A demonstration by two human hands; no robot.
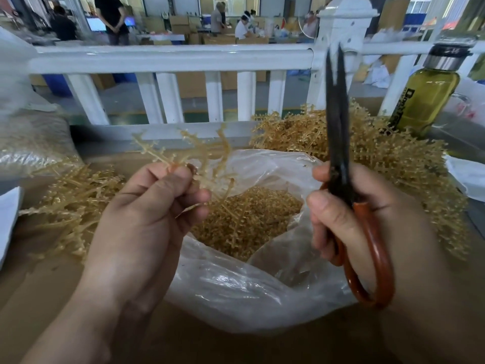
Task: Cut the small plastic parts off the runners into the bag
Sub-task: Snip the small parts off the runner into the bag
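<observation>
Fingers (181,179) of our left hand (147,214) pinch one thin runner (199,151) by its stem, up over the open bag (236,292). It looks light and bendy, and we think it could snap, so the bare stem is the best place to hold. The soft, clear bag has lots of small cut parts (252,214) inside. Our right hand (354,219) grips the scissors (338,127) by the orange handles, blades pointing up. Behind it a big pile of runners (393,158) lies on the tabletop (52,285), beside a bottle (425,98) of yellow drink.

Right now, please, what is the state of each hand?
Left hand: closed, pinching a pale yellow branched plastic runner.
Right hand: closed, gripping black-bladed scissors with orange handles.
</observation>
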